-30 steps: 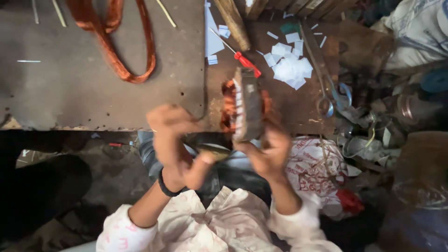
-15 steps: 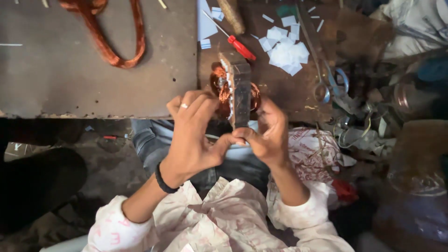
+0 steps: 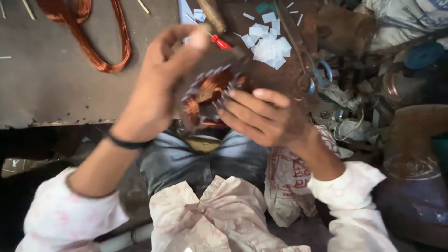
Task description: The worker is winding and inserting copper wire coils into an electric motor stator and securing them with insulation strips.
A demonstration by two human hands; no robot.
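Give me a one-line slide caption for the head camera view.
Right hand grips a copper-wound motor stator; left hand pinches above it.

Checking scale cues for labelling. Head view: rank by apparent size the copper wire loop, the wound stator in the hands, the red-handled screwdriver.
1. copper wire loop, partly cut off at the top
2. wound stator, nearer the camera and part hidden by hands, so unsure against the loop
3. red-handled screwdriver, clearly smallest

A round, dark metal stator wound with copper wire is held tilted, its open face turned toward the camera, above the lap.
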